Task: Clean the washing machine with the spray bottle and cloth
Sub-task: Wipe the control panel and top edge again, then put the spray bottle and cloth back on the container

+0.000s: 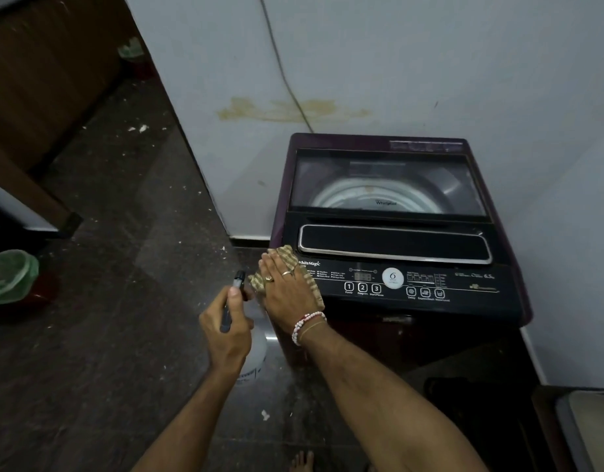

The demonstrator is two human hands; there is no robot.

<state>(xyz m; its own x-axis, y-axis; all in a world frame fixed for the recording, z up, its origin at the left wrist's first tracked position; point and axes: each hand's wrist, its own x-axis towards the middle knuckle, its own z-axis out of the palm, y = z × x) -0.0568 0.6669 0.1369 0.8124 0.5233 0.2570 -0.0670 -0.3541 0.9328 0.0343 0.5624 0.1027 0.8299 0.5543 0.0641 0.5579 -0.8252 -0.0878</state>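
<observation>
A tiled floor (pixel 116 233) and white wall (pixel 430 63) frame the washing machine (pixel 396 233), standing ahead and right of the person. Its control panel (pixel 413 284) runs left-right. The right hand (pixel 287 287) lies flat, pressing the cloth (pixel 311 284) onto the panel's left end. The left hand (pixel 225 328), just beside it, grips the spray bottle (pixel 254 349).

The washing machine (pixel 392 233) stands against the wall (pixel 396 63), its right side close to the wall too, so no passage shows behind it or on the right. Its lid and control panel lie bare except the front-left corner, covered by the right hand (pixel 287 287) flat on the cloth (pixel 283 264). Left of the machine the floor (pixel 123 267) is open; the left hand (pixel 225 332) with the spray bottle (pixel 249 345) fills the gap just beside that corner. A cable (pixel 283 73) hangs down the wall to the back-left corner.
</observation>
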